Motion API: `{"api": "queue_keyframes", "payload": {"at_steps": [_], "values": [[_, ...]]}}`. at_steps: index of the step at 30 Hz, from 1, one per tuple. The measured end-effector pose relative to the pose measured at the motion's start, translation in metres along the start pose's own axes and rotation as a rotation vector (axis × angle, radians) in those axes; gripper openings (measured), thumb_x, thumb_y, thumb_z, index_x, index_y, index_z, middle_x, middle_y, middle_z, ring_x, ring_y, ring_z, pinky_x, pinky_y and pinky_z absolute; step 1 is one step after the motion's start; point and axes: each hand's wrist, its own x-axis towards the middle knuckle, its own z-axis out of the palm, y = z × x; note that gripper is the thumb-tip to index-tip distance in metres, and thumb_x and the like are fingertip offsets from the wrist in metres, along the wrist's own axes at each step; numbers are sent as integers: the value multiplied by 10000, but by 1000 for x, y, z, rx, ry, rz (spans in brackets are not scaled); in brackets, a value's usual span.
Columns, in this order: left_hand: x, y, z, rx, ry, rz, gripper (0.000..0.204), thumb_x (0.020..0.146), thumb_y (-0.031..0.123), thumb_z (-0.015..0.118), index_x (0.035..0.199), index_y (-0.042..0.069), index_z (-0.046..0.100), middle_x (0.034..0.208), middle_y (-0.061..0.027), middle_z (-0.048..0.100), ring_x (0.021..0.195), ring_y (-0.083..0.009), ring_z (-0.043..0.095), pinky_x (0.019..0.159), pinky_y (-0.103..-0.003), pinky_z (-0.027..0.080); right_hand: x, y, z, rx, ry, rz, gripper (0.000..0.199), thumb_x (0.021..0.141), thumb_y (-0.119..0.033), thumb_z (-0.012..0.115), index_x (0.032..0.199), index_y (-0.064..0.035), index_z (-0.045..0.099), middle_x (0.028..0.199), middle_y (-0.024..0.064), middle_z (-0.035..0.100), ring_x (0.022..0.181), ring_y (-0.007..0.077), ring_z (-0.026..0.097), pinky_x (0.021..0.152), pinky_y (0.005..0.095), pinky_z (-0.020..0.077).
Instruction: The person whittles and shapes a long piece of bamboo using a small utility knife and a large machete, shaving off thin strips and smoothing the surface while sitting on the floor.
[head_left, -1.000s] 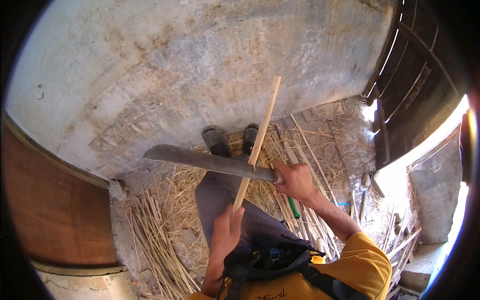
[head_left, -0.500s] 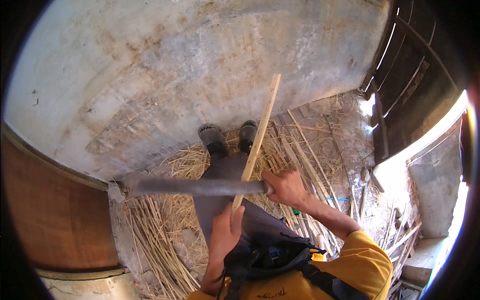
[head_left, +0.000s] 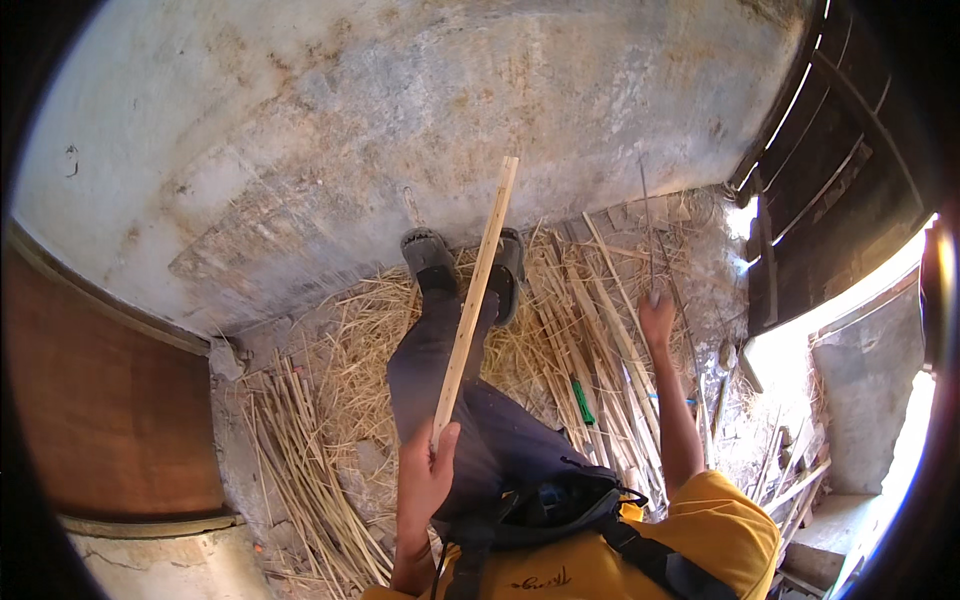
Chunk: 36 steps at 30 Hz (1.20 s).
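My left hand (head_left: 428, 472) is closed around the lower end of a long, pale bamboo strip (head_left: 471, 310), which slants up and slightly right across my legs. Off to the right, my right hand (head_left: 657, 318) is closed on the handle of a long-bladed knife. Seen nearly edge-on, the knife blade (head_left: 646, 208) is a thin dark line pointing away toward the wall. Blade and strip are apart. Most of the knife's handle is hidden in my fist.
Split bamboo strips (head_left: 300, 450) lie in a pile on the left, and more strips (head_left: 610, 350) lie on the right. Shavings (head_left: 375, 340) cover the floor around my shoes (head_left: 428, 248). A green object (head_left: 583, 403) rests among the right-hand strips. Ahead stands a stained wall (head_left: 400, 130).
My right hand has swung the knife away from the strip, outward and forward to the right; its blade lay across the strip before. The strip has tilted a little left.
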Motion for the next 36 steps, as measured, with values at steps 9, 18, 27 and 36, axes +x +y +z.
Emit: {"api": "queue_keyframes", "payload": {"at_steps": [9,18,27,36], "values": [[7,1,2,-46,33,6,271,1086,258,650,1085,-12,670,680,-5,488,585,-70,385,506,-286,320,-183,135,3,-416,-478,430,547,896,-434,691,1081,76,758,1071,353,720,1074,489,710,945,549,556],[17,6,15,-86,-36,-16,261,1106,222,610,1191,-21,654,764,13,509,625,-38,369,513,-254,297,-213,171,32,-696,-460,469,484,864,-340,697,1240,-35,694,1296,244,623,1245,442,607,1083,489,511],[16,19,18,-242,-92,-117,222,1124,213,567,1103,8,650,719,57,448,610,-24,354,531,-253,280,-218,133,101,-435,-953,100,533,834,-471,825,1203,-124,658,1185,216,744,1061,445,734,916,544,591],[13,34,11,-198,-102,-135,236,1123,230,571,1031,22,636,714,50,455,633,-31,371,560,-256,306,-240,158,127,-571,-817,201,345,957,-276,646,1241,-79,656,1117,225,760,1067,419,748,865,551,613]]}}
